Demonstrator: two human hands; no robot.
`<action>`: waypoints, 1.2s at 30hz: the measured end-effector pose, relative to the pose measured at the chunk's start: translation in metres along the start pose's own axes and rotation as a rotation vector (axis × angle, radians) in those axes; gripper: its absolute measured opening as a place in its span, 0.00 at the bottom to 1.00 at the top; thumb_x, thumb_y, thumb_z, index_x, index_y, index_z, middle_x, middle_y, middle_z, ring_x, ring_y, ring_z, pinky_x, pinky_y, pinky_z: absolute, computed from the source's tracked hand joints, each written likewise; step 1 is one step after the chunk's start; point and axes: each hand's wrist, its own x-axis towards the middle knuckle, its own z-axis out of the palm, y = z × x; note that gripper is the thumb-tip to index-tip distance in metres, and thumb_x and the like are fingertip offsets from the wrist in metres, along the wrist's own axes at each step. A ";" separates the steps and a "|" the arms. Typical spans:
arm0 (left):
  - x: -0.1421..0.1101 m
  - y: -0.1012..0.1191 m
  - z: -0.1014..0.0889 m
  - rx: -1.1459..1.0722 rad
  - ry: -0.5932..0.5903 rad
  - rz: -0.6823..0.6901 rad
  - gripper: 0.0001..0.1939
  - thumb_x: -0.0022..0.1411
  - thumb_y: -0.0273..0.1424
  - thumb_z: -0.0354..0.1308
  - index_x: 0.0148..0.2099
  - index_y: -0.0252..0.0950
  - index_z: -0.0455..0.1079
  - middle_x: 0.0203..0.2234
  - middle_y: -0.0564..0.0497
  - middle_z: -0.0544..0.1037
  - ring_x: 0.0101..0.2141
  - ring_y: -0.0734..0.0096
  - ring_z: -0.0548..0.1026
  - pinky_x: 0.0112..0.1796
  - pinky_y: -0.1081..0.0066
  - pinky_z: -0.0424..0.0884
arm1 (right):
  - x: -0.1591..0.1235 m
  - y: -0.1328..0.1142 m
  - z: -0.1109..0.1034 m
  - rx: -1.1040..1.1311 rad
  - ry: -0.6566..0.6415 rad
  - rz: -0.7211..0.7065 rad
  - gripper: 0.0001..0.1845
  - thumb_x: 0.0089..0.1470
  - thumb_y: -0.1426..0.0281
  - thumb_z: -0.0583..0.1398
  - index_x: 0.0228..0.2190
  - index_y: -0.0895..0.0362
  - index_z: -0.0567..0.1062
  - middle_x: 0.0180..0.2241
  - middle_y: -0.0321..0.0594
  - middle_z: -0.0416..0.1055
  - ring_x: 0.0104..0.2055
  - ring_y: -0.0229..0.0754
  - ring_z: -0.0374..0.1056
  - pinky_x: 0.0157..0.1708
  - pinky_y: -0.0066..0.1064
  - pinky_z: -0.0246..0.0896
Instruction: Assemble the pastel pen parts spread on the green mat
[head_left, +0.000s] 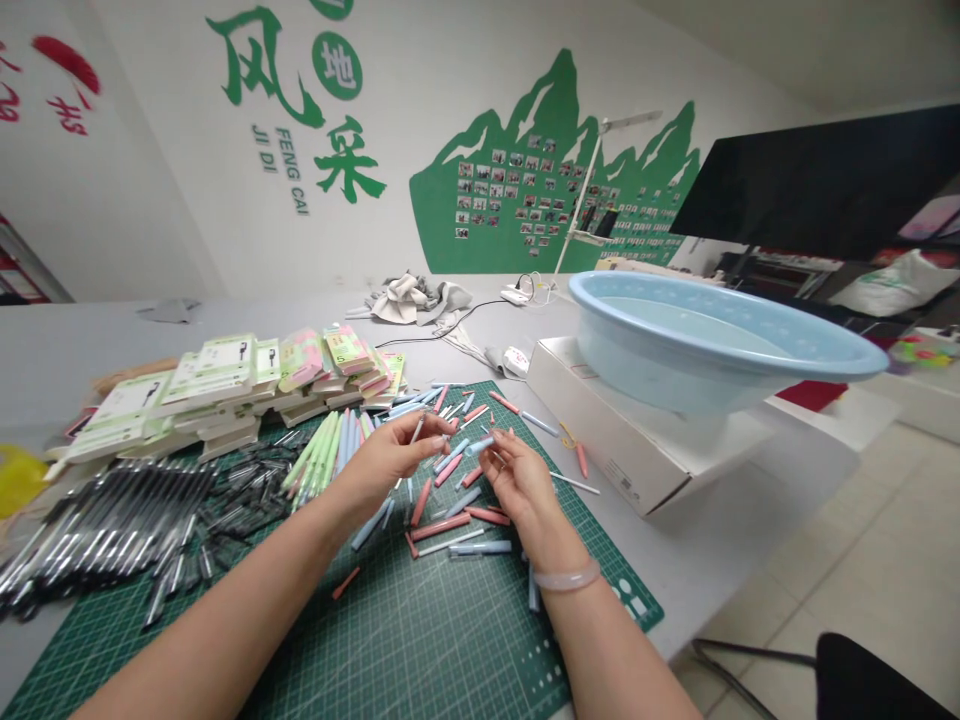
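My left hand [394, 455] is closed on a thin whitish pen refill [417, 430], which pokes out past the fingers. Opposite it, my right hand [521, 480] pinches a short light blue pen part [480, 446]; whether it is a cap or a barrel is hard to tell. The hands are a little apart, above a loose scatter of pink and blue pen parts. Among these lie a pink pen barrel [441, 527], a light blue pen part [480, 548] and a white refill [451, 542]. All rest on a green cutting mat [360, 640].
Left stand rows of black pens [112, 530], green pens [319, 455] and stacked small boxes [210, 370]. A blue basin [675, 350] sits on a white carton [630, 440] to the right. Grey cloth [412, 298] and a cable lie at the back.
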 end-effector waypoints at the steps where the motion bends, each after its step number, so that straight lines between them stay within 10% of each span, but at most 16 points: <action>1: -0.002 -0.001 -0.004 0.047 0.003 -0.008 0.16 0.54 0.39 0.56 0.42 0.35 0.67 0.28 0.54 0.72 0.20 0.80 0.57 0.21 0.77 0.49 | -0.001 -0.001 0.000 -0.046 0.003 -0.015 0.08 0.37 0.77 0.64 0.25 0.59 0.72 0.23 0.33 0.71 0.25 0.33 0.67 0.26 0.23 0.65; 9: -0.016 -0.025 -0.026 0.562 -0.112 -0.049 0.07 0.51 0.30 0.50 0.31 0.35 0.67 0.26 0.53 0.74 0.32 0.66 0.69 0.33 0.71 0.62 | -0.015 -0.004 0.010 -0.431 -0.165 -0.077 0.06 0.38 0.73 0.59 0.25 0.58 0.70 0.18 0.31 0.67 0.18 0.33 0.61 0.19 0.24 0.59; 16: -0.013 -0.029 -0.027 0.539 -0.128 -0.050 0.07 0.50 0.32 0.52 0.32 0.35 0.68 0.25 0.53 0.73 0.31 0.67 0.70 0.31 0.72 0.62 | -0.017 0.009 0.008 -1.063 -0.438 -0.228 0.07 0.41 0.76 0.57 0.25 0.57 0.75 0.20 0.30 0.68 0.21 0.33 0.61 0.23 0.24 0.54; 23: -0.008 -0.034 -0.035 0.424 -0.100 -0.072 0.09 0.49 0.35 0.57 0.30 0.34 0.69 0.23 0.54 0.69 0.28 0.71 0.67 0.29 0.74 0.60 | -0.023 0.025 0.014 -1.698 -0.435 -0.460 0.04 0.42 0.75 0.63 0.25 0.57 0.76 0.31 0.39 0.73 0.35 0.40 0.65 0.36 0.28 0.54; 36: -0.011 -0.031 -0.041 0.339 -0.033 -0.093 0.11 0.47 0.38 0.58 0.29 0.35 0.68 0.21 0.56 0.67 0.25 0.73 0.64 0.27 0.74 0.58 | -0.025 0.022 0.020 -1.785 -0.525 -0.426 0.07 0.43 0.79 0.61 0.25 0.56 0.75 0.28 0.37 0.73 0.32 0.39 0.66 0.32 0.26 0.53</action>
